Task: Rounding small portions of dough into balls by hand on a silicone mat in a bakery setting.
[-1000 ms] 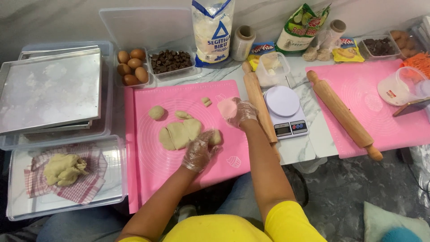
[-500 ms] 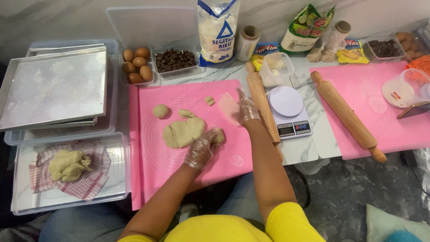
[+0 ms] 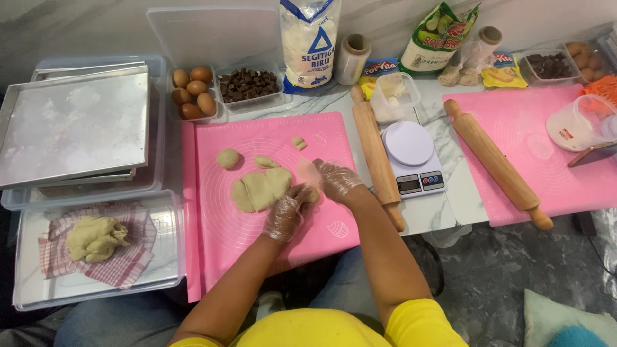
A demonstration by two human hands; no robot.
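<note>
I have both gloved hands meeting over the pink mat near the table's front edge. My left hand and right hand have their fingers curled narrow around a small dough piece, just beside the flattened dough slab. By my reckoning little is done: one dough ball sits formed, a few scraps lie farther back, most of the slab is uncut, and more dough waits in the tray at the left front corner.
</note>
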